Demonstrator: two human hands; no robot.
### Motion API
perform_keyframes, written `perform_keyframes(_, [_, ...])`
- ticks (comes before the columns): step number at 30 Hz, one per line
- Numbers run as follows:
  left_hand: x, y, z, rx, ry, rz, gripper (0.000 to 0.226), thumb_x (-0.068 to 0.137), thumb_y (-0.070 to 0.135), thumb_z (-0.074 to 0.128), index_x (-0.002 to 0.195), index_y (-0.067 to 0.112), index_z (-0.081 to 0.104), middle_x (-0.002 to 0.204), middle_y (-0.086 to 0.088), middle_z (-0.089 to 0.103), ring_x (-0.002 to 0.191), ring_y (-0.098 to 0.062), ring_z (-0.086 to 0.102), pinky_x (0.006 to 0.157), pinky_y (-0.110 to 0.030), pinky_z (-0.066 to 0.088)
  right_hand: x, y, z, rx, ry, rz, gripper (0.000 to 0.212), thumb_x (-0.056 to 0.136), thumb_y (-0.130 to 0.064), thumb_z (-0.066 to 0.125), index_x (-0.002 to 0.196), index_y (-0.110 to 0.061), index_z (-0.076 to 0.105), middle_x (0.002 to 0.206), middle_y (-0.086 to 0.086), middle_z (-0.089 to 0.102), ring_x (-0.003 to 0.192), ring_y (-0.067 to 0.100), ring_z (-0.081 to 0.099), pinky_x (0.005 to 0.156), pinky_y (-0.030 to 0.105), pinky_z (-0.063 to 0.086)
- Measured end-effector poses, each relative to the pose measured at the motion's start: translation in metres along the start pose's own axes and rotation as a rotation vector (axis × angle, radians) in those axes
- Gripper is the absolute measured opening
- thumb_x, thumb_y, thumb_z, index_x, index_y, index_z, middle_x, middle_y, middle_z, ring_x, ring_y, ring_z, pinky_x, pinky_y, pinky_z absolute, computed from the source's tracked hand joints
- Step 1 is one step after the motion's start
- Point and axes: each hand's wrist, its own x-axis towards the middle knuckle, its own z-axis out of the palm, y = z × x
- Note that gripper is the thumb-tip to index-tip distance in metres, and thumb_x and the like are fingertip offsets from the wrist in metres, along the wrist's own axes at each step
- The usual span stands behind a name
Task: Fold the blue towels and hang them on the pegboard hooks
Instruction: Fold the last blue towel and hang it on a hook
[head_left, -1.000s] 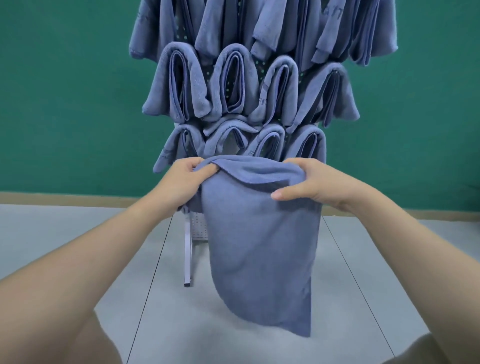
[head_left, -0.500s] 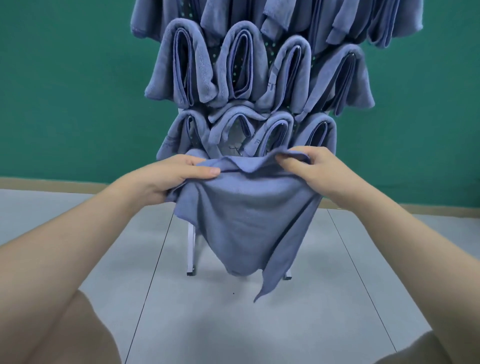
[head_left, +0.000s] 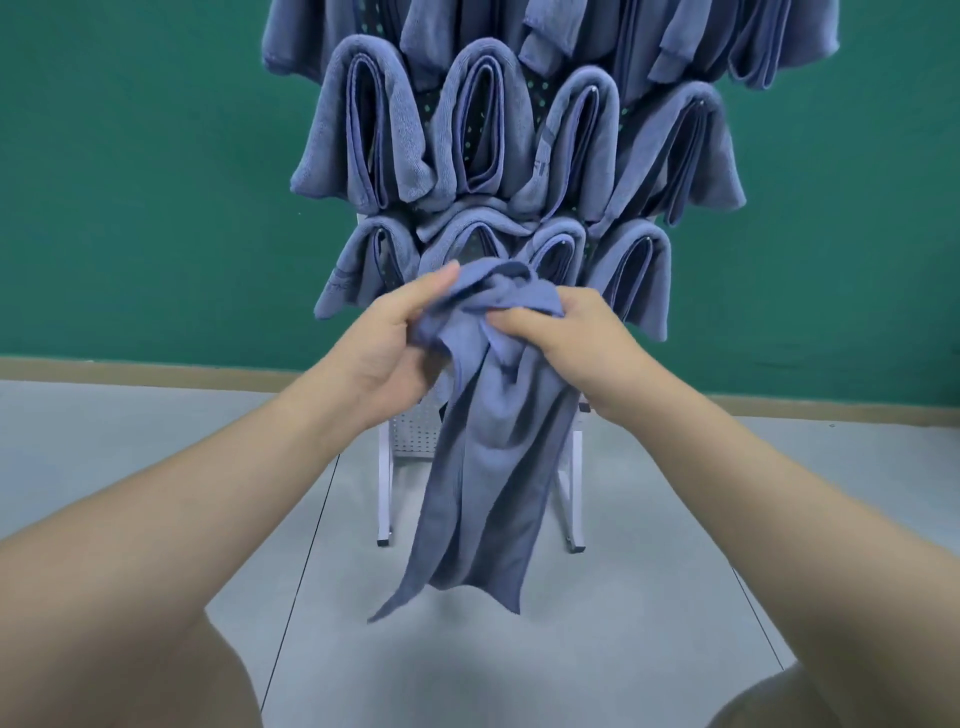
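Blue towel (head_left: 488, 467) hung in the middle of the scene, bunched at its top between the two hands, and its long body fell down in narrow folds above the grey floor (head_left: 156, 457). Two loose corners pointed down at its low end and did not touch the floor.

The left hand (head_left: 387, 345) held the left part of the bunched top. Its fingers were curled round the cloth, and the thumb (head_left: 426, 288) lay stretched along the upper edge, on the far side of the bundle. The right hand (head_left: 576, 340) gripped the right part. Its fingers (head_left: 514, 319) were curled inward and pressed into the cloth from the near side, so the fabric rose over them as a small crumpled crest. Both hands were close together, almost touching through the cloth.

Just behind the hands stood the white pegboard (head_left: 415, 434) on its metal legs, against a green wall (head_left: 130, 182). Many folded towels (head_left: 374, 130) already hung on it in rows, each one looped over a hook. The lowest row was just beyond the held towel's top, and I could not tell whether they touched.
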Motion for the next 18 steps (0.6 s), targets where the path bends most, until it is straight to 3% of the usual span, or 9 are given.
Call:
perform_keyframes(2, [-0.001, -0.016, -0.002, 0.031, -0.079, -0.045, 0.043, 0.101, 0.036, 0.055, 0.137, 0.014, 0.065, 0.142, -0.011, 0.064, 0.134, -0.026, 0.059, 0.116, -0.043, 0.043, 0.002, -0.009, -0.005, 0.127, 0.045, 0.018, 0.009, 0.093, -0.018, 0.075, 0.095, -0.01, 0.079, 0.093, 0.011, 0.079, 0.09, 0.02, 0.074, 0.087, 0.039, 0.058])
perform_keyframes(4, [-0.006, -0.03, -0.003, 0.166, -0.134, -0.149, 0.036, 0.094, 0.034, 0.058, 0.121, 0.019, 0.077, 0.132, -0.005, 0.071, 0.125, -0.019, 0.066, 0.104, -0.033, 0.053, 0.004, -0.013, -0.01, 0.17, 0.074, 0.027, 0.007, 0.094, -0.019, 0.074, 0.096, -0.014, 0.079, 0.095, 0.005, 0.08, 0.095, 0.022, 0.076, 0.09, 0.039, 0.06])
perform_keyframes(6, [-0.011, -0.037, -0.001, 0.31, -0.168, -0.211, 0.034, 0.088, 0.028, 0.066, 0.117, 0.014, 0.077, 0.124, -0.005, 0.075, 0.116, -0.018, 0.07, 0.095, -0.028, 0.056, 0.008, -0.012, -0.013, 0.185, 0.116, 0.039, 0.011, 0.093, -0.02, 0.075, 0.1, -0.012, 0.078, 0.097, 0.006, 0.08, 0.095, 0.023, 0.077, 0.092, 0.042, 0.062])
perform_keyframes(9, [-0.013, -0.043, -0.002, 0.504, -0.175, -0.244, 0.049, 0.079, 0.026, 0.082, 0.124, 0.01, 0.071, 0.123, -0.006, 0.075, 0.117, -0.023, 0.071, 0.103, -0.035, 0.053, 0.015, -0.003, -0.016, 0.196, 0.185, 0.075, 0.016, 0.091, -0.022, 0.077, 0.1, -0.009, 0.078, 0.099, 0.008, 0.08, 0.098, 0.027, 0.076, 0.096, 0.05, 0.059])
perform_keyframes(12, [-0.011, -0.05, -0.001, 0.59, -0.062, -0.25, 0.058, 0.071, 0.03, 0.092, 0.122, 0.01, 0.072, 0.117, -0.004, 0.077, 0.112, -0.023, 0.073, 0.104, -0.04, 0.053, 0.021, 0.007, -0.016, 0.216, 0.232, 0.115, 0.018, 0.09, -0.023, 0.079, 0.101, -0.008, 0.078, 0.1, 0.011, 0.079, 0.102, 0.031, 0.075, 0.097, 0.054, 0.058])
perform_keyframes(15, [-0.007, -0.048, 0.004, 0.57, 0.073, -0.164, 0.026, 0.087, 0.013, 0.082, 0.112, 0.008, 0.075, 0.106, -0.006, 0.08, 0.104, -0.025, 0.075, 0.094, -0.037, 0.059, 0.025, 0.017, -0.014, 0.219, 0.203, 0.148, 0.027, 0.091, -0.023, 0.078, 0.106, -0.001, 0.075, 0.101, 0.016, 0.079, 0.101, 0.035, 0.075, 0.096, 0.056, 0.058])
perform_keyframes(18, [-0.003, -0.038, 0.002, 0.53, 0.156, -0.085, 0.019, 0.091, 0.009, 0.076, 0.109, 0.006, 0.075, 0.105, -0.007, 0.08, 0.104, -0.024, 0.075, 0.095, -0.037, 0.058, 0.025, 0.025, -0.012, 0.19, 0.072, 0.209, 0.029, 0.092, -0.022, 0.077, 0.11, 0.0, 0.073, 0.102, 0.013, 0.079, 0.097, 0.032, 0.076, 0.093, 0.046, 0.06])
